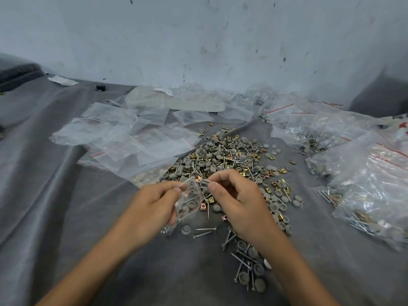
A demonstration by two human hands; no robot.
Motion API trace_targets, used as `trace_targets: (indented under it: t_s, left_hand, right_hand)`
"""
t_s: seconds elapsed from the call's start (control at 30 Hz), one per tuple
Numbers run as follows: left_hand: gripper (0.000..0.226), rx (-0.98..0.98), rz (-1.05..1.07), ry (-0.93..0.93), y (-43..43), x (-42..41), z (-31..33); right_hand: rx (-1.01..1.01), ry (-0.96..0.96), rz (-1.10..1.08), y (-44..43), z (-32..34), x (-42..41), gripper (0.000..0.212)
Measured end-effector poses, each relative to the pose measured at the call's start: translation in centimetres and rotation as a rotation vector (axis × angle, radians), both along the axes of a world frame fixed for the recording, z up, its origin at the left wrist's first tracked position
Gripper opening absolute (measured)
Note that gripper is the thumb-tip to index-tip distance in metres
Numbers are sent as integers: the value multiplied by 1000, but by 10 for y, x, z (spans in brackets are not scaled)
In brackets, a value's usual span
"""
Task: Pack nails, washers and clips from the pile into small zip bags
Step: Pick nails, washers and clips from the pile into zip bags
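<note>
A: Where the two hands meet above the cloth, what does each one grip?

B: From where I stand, the left hand (154, 204) pinches the upper edge of a small clear plastic zip bag (189, 203) between thumb and fingers. The bag hangs from that grip with its mouth turned toward the other hand. Inside are grey round washers and a few copper-coloured clips. The right hand (240, 199) pinches a thin silver nail (204, 180) between thumb and forefinger, right at the bag's mouth, with the other fingers curled under.

A: And the stock?

B: The pile of grey round washers, silver nails and brass-yellow square clips (227, 155) lies directly beyond both hands, its near edge running under the fingertips. A loose scatter of nails and washers (247, 261) lies beside the right wrist and forearm. Two more nails and one washer lie between the forearms, just below the bag.

A: To either side?

B: Beyond and left of the left hand lie flat empty clear zip bags with red seal strips (123, 133), overlapping. Well to the right of the right hand are heaped clear bags filled with nails and washers (364, 184). Everything rests on a wrinkled grey cloth (66, 206), which runs back to a scuffed pale wall (198, 40).
</note>
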State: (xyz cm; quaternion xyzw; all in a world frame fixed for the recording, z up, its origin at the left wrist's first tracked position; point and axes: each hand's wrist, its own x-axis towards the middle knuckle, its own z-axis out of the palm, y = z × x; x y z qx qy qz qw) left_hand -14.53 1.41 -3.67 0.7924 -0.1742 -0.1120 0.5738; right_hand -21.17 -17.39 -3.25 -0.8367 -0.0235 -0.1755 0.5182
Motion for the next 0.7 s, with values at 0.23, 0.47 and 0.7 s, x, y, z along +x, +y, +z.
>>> trace_targets:
  t_s: [0.23,0.47,0.7]
  left_hand:
    - [27,-8,16,-5,-4,-2,2]
    - [26,-11,24,8,-4,-2,1]
    - [27,-13,22,6,-3,-1,1]
  right_hand:
    - [-163,-71,1,6,-3,-4,9]
    - [-246,-143,-13,6,-4,-3,11]
    - [-279,-159,-17,6,-4,-3,13]
